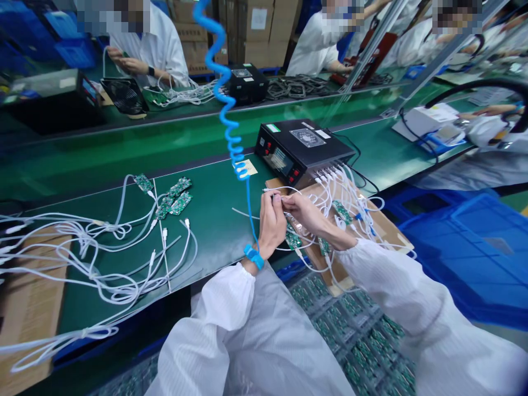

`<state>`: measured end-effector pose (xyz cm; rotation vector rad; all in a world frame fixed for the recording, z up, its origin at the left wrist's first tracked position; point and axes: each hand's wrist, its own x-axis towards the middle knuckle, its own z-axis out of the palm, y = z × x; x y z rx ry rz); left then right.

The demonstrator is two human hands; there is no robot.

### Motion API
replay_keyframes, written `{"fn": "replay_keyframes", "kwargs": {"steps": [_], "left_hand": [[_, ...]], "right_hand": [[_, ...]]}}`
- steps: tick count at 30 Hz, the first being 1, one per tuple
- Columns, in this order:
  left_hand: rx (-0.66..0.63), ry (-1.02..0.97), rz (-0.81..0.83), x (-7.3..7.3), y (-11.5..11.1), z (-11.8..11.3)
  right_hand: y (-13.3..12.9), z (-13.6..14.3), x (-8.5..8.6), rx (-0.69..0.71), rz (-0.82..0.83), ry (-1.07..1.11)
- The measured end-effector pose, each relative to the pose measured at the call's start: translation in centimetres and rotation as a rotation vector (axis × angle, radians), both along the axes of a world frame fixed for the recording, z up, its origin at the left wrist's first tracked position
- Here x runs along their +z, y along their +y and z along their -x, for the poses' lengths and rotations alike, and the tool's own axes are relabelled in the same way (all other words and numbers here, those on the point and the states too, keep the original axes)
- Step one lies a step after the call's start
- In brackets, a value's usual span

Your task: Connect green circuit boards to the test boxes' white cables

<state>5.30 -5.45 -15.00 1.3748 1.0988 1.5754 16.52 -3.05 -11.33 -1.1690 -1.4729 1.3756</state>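
My left hand (273,224) and my right hand (307,215) meet at the fingertips in front of the black box (303,151). Both are closed in a pinch on something small and partly dark, mostly hidden by the fingers. Just behind them runs a white cable (291,189), and a thin white cable end (243,213) sticks out left of my left hand. A blue wrist strap (253,256) with a coiled blue cord (227,110) is on my left wrist. Below my right hand, a green circuit board (292,237) with a white cable lies over the cardboard (396,235).
White cables (340,179) plug into the black box's side. At left lie a bundle of white cables (94,258) and several green circuit boards (175,198). Trays of boards (363,341) sit below the table edge, blue bins (462,247) at right. Co-workers (152,44) sit across the bench.
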Motion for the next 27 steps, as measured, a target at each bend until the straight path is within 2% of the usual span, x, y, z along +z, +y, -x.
{"fn": "replay_keyframes", "kwargs": {"steps": [3, 6, 10, 12, 15, 18, 23, 27], "left_hand": [[0.071, -0.155, 0.154, -0.2, 0.9, 0.3], [0.114, -0.353, 0.301, 0.1, 1.9, 1.2], [0.003, -0.619, 0.374, 1.2, 2.3, 1.8], [-0.036, -0.716, 0.437, 1.8, 2.1, 1.7], [-0.067, -0.696, 0.478, 2.2, 1.6, 1.3], [-0.108, -0.641, 0.435, 2.2, 1.3, 1.2], [-0.24, -0.579, 0.371, 1.7, 1.4, 1.1], [-0.204, -0.42, 0.32, 1.4, 2.0, 0.7]], "right_hand": [[-0.7, -0.2, 0.7, 0.109, -0.072, -0.074], [-2.1, 0.0, 1.6, 0.202, -0.193, -0.277], [-4.4, 0.7, 1.3, 0.051, -0.421, -0.718], [-5.3, 1.1, 0.5, 0.034, -0.491, -0.887], [-6.0, 1.6, -0.4, 0.083, -0.52, -1.033], [-6.1, 1.8, -1.0, 0.105, -0.501, -1.1], [-6.0, 1.9, -1.7, -0.001, -0.584, -1.183], [-6.0, 2.1, -1.7, -0.057, -0.62, -1.294]]}}
